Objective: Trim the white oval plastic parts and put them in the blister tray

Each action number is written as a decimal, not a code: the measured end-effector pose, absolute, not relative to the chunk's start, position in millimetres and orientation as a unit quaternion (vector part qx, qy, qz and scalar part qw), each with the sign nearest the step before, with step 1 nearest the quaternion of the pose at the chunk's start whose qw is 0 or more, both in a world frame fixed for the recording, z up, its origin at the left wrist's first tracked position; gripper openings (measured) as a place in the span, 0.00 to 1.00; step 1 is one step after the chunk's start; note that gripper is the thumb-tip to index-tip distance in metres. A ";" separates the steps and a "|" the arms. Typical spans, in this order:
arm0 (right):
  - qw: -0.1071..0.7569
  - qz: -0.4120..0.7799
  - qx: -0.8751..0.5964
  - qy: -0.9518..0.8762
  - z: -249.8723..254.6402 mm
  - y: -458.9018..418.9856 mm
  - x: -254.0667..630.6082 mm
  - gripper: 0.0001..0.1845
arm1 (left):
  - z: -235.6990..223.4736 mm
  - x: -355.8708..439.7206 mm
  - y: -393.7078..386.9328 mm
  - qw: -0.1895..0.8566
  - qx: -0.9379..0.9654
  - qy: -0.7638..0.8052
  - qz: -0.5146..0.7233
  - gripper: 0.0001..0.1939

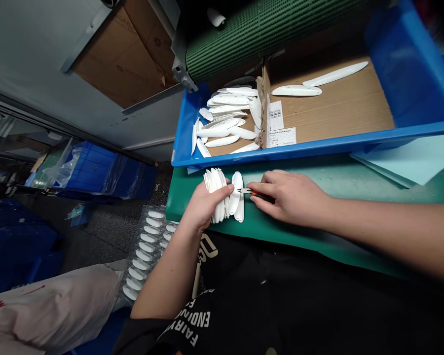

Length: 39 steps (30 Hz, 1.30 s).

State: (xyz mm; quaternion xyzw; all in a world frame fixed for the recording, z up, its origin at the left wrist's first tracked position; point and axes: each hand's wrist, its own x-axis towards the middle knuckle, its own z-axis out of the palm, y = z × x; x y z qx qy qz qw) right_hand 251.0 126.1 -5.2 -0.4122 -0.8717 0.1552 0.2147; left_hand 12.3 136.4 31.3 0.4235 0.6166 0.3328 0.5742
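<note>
My left hand [204,203] is closed round a stack of white oval plastic parts [217,195] at the near edge of the green table mat [296,180]. Two more white parts [237,197] stand at the right end of the stack, by the left thumb. My right hand [288,196] grips a pair of pliers or side cutters [262,196] with red and black handles. The metal jaws point left and reach the rightmost white parts. Whether the jaws are closed on an edge is too small to tell.
Beyond my hands lies a blue bin [318,143] with a cardboard divider [265,111]; white parts [225,116] pile up on its left side, two lie on its right. A green conveyor belt [259,29] runs behind. A tray of white parts [144,256] sits lower left. Light blue sheets [410,158] lie right.
</note>
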 end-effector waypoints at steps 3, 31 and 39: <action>0.221 0.151 -0.407 -0.873 -4.1 124.3 250.9 0.16 | 35.2 12.6 135.4 0.578 0.405 0.625 0.333 0.28; 0.190 0.143 -0.363 -0.901 -6.0 116.6 242.7 0.14 | 38.7 27.2 129.4 0.658 0.334 0.586 0.335 0.25; 0.238 0.184 -0.416 -0.858 -8.8 127.1 250.1 0.17 | 31.4 21.8 143.9 0.642 0.379 0.579 0.331 0.23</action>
